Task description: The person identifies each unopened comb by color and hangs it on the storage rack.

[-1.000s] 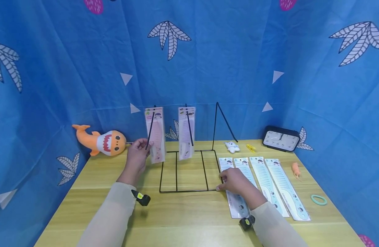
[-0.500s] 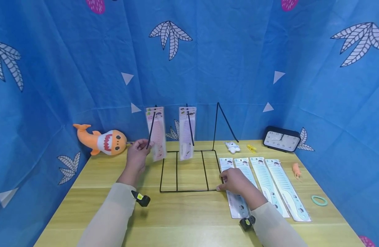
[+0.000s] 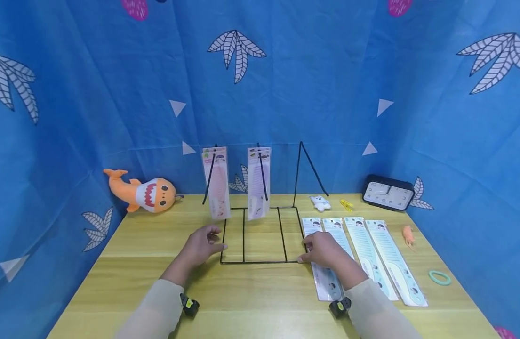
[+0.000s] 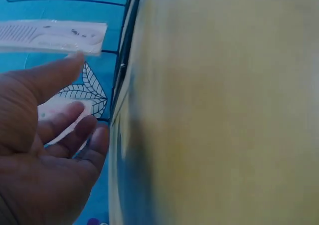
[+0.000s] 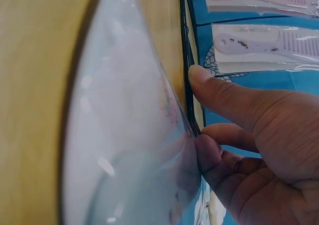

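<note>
A black wire display rack [image 3: 264, 262] stands on the table. Packaged pink combs [image 3: 218, 188] hang from its left hook and packaged purple combs [image 3: 256, 190] from the middle one; its right hook is bare. My left hand [image 3: 199, 247] is at the rack's front left side, thumb and fingers spread apart with nothing between them. In the left wrist view, a hanging comb packet [image 4: 75, 38] shows behind the thumb. My right hand [image 3: 327, 254] pinches the rack's front right corner between thumb and fingers, partly covering the nearest of several packaged light blue combs [image 3: 367, 259].
An orange shark plush [image 3: 143, 194] lies at the back left. Behind the combs are a small white bear figure [image 3: 320, 203], a yellow clip [image 3: 346, 205] and a black clock [image 3: 388, 193]. A small orange toy [image 3: 408, 236] and a green ring [image 3: 439, 278] lie on the right.
My left hand has let go of the left hook's tip and come down toward the rack's front left side, its fingers opening. The right hand stays on the rack's corner.
</note>
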`<state>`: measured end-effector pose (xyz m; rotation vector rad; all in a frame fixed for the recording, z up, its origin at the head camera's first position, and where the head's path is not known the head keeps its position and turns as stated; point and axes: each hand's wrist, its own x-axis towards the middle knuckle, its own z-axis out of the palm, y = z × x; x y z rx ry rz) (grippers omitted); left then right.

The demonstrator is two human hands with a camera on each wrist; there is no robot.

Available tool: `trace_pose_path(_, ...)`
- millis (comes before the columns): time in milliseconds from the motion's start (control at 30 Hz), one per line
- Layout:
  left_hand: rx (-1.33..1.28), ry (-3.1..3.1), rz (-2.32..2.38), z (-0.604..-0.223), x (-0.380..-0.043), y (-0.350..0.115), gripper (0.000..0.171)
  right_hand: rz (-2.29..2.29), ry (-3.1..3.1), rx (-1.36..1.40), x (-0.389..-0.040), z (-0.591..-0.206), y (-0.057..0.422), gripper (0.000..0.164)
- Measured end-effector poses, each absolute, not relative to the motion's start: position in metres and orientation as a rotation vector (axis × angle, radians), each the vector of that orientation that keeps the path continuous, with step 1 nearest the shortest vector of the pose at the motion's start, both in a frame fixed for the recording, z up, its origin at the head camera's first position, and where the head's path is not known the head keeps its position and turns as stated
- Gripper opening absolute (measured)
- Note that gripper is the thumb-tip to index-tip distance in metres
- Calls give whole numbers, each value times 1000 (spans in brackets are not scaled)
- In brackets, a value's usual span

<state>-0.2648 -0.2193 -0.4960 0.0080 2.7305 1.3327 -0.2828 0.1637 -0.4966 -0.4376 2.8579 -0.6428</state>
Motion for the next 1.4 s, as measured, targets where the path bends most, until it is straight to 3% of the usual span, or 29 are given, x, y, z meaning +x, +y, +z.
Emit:
trace_pose_path(267, 146, 2836, 1038, -500, -254, -212, 71, -623, 2882, -459, -280, -498, 166, 38)
trace_pose_path(867, 258, 2837, 937, -507, -252, -216, 69, -630, 2875, -456, -280, -496, 164, 48)
trace_pose_path(1400, 287, 2852, 891, -509, -253, -218, 67, -603, 2860, -392, -275, -490, 157, 39)
